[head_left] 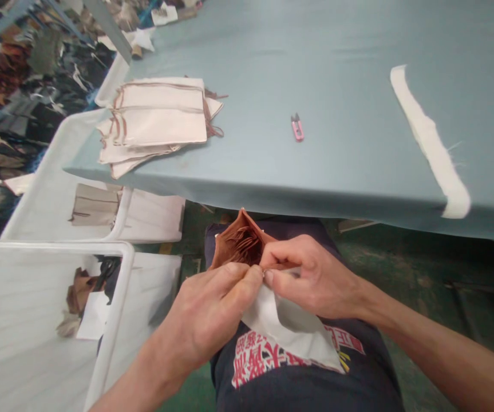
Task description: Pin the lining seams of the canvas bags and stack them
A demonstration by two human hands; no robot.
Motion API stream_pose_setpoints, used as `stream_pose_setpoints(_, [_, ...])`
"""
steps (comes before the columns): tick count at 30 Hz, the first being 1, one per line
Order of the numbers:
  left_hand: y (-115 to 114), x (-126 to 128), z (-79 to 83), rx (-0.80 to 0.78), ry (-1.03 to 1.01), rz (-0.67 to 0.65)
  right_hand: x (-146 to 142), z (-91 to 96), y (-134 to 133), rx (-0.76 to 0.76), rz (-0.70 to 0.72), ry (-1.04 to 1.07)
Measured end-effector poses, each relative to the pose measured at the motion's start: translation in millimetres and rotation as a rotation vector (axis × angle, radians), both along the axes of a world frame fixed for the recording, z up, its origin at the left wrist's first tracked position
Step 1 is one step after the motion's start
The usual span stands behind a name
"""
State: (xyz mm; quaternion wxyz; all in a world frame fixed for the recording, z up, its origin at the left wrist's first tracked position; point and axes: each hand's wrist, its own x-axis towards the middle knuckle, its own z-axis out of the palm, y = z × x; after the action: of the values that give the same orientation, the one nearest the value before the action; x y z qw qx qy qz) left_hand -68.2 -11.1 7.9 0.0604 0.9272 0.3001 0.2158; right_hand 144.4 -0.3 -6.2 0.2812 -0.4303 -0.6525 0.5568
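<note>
Over my lap, both hands pinch one fabric piece. It has a white cloth part point(287, 329) that hangs down across my dark printed shirt and a brown gathered part point(238, 243) that stands up behind my fingers. My left hand point(212, 315) is closed, thumb and forefinger pressed on the seam between the two cloths. My right hand point(311, 280) is closed too, its fingertips meeting the left hand's at the same spot. Both hands are below the near edge of the table point(272, 189).
On the grey-blue table lie a stack of finished white-and-brown pieces point(156, 120), small pink thread snips point(297, 127) and a long white fabric strip point(431, 143) over the front edge. White plastic bins point(49, 171) with cloth scraps point(81, 292) stand at my left.
</note>
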Motion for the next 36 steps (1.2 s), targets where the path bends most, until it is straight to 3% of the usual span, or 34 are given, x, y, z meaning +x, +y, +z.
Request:
stream_pose_setpoints(7, [3.5, -2.7, -11.5, 0.122, 0.133, -0.118, -3.7, -33.8, -19.2, -0.432, -0.059, 0.435])
stream_pose_setpoints(10, [5.3, -0.8, -14.9, 0.126, 0.133, -0.124, -5.3, -40.8, -16.9, -0.466, -0.090, 0.471])
stream_pose_setpoints(14, [4.9, 2.5, -12.5, 0.092, 0.091, -0.113, -0.3, -25.0, -9.9, -0.452, -0.070, 0.372])
stream_pose_setpoints(17, [0.5, 4.2, -2.5, -0.037, 0.007, -0.113, 9.6, -4.3, -8.0, -0.280, -0.020, 0.199])
stream_pose_setpoints(20, [-3.7, 3.1, 11.9, -0.236, -0.061, -0.052, 19.1, 10.4, -8.8, 0.049, 0.024, 0.026])
stream_pose_setpoints(23, [-2.4, 0.3, 23.4, -0.455, -0.075, -0.031, 24.0, 14.9, -10.9, 0.367, 0.047, -0.086])
stream_pose_setpoints(26, [3.5, 1.0, 28.3, -0.604, -0.069, -0.090, 23.9, 13.5, -14.5, 0.573, 0.053, -0.150])
stream_pose_setpoints(29, [7.9, 6.3, 27.6, -0.596, -0.052, -0.141, 21.1, 13.0, -18.9, 0.668, 0.033, -0.164])
stream_pose_setpoints(32, [8.4, 12.2, 22.1, -0.469, -0.011, -0.154, 19.1, 15.9, -22.1, 0.689, 0.006, -0.176])
stream_pose_setpoints(36, [7.1, 16.2, 9.2, -0.259, -0.033, -0.139, 18.9, 17.0, -23.4, 0.484, -0.005, -0.114])
